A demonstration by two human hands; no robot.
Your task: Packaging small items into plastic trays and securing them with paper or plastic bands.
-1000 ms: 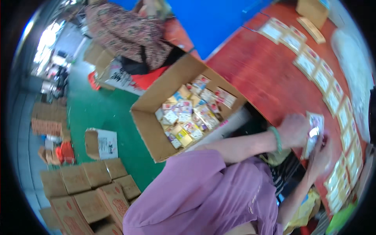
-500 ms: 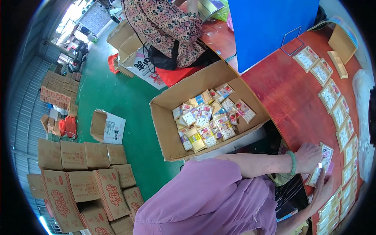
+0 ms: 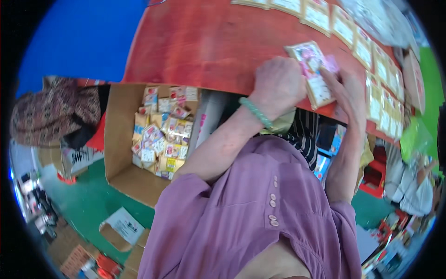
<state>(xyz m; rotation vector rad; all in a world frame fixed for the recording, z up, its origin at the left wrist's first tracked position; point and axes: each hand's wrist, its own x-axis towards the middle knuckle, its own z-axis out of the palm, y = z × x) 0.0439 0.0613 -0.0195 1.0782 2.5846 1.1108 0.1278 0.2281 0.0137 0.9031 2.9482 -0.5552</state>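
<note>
Two hands at the red table [image 3: 200, 42] edge: left hand [image 3: 278, 84], green bangle [image 3: 255, 112] at its wrist, fingers closed on a stack of small printed packets [image 3: 314, 70]; right hand [image 3: 349, 93] pinches the same stack from the other side. Row of like packets [image 3: 371, 56] beyond the grip. Open carton of packets [image 3: 121, 139] lies left of the grip, below. Against half a second ago: stack raised nearer table centre, carton shifted leftward in view.
</note>
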